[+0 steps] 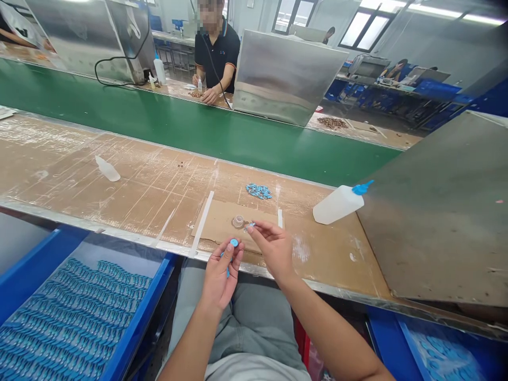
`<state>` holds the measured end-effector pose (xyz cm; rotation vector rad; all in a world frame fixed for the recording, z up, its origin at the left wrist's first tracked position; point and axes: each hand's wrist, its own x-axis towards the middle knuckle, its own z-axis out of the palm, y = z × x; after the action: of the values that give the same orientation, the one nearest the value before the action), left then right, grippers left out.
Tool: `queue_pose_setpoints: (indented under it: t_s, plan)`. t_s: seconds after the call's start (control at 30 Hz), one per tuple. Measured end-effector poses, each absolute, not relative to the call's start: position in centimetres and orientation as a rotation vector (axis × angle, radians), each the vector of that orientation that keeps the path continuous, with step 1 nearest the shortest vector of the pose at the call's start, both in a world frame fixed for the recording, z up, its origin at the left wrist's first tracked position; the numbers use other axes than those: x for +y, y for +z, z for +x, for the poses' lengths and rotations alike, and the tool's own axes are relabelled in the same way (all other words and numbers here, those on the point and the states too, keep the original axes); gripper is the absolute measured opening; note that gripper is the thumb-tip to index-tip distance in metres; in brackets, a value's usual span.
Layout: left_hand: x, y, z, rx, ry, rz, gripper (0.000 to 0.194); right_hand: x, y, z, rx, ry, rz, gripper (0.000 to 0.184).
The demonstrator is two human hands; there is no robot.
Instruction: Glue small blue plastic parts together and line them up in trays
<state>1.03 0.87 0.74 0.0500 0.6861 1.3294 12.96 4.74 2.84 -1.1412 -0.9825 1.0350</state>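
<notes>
Blue disc [234, 242] in the left hand [223, 272], small piece [251, 225] in the right hand [273, 246]

The left hand is grasping the disc, pinched upright at the fingertips, just in front of the near edge of the desk [159, 185]. More blue shows lower between its fingers, but I cannot tell how many parts are there. The right hand is grasping the piece between thumb and finger; the piece is too small to tell its exact form. This hand is above the cardboard [216, 217], and the piece is just beside a clear dish [238, 221], which stands on the cardboard. I cannot tell whether the piece touches the dish.

Behind the cardboard, a pile [259, 191] of blue parts lies on the desk. To the right, near a metal box, there is a white bottle [335, 206] with blue cap, tilted. Well apart to the left, a smaller bottle [107, 169] lies on its side.

Below the desk at left, a blue tray [151, 293] holds many blue parts in slanting rows. Beyond the desk runs a green belt [159, 121], and on its other side a person [217, 53] in dark shirt sits near brown parts [196, 94].
</notes>
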Motion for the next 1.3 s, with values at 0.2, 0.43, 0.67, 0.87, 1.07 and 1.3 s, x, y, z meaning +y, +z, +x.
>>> queue_pose_setpoints:
  t_s: [0.2, 0.43, 0.67, 0.87, 1.07, 1.3]
  plan:
    - [0.0, 1.2, 1.4, 0.672, 1.324, 0.093, 0.019, 0.9, 3.7, 11.9, -0.979, 1.103, -1.06, 0.023]
    - [-0.7, 1.4, 1.5, 0.684, 1.343, 0.123, 0.021, 0.1, 3.4, 11.7, -1.051, 1.001, -1.054, 0.02]
    - [-0.7, 1.4, 1.5, 0.697, 1.362, 0.127, 0.021, -0.1, 3.4, 11.6, -1.134, 0.94, -1.042, 0.02]
    - [-0.8, 1.3, 1.5, 0.7, 1.371, 0.126, 0.023, -0.1, 3.1, 11.5, -1.158, 0.898, -1.054, 0.02]
    - [-0.8, 1.1, 1.5, 0.725, 1.387, 0.146, 0.024, -0.3, 3.1, 11.5, -1.198, 0.843, -1.09, 0.019]
    - [-1.0, 1.4, 1.4, 0.765, 1.404, 0.182, 0.027, -0.4, 4.0, 12.0, -1.324, 0.754, -1.161, 0.02]
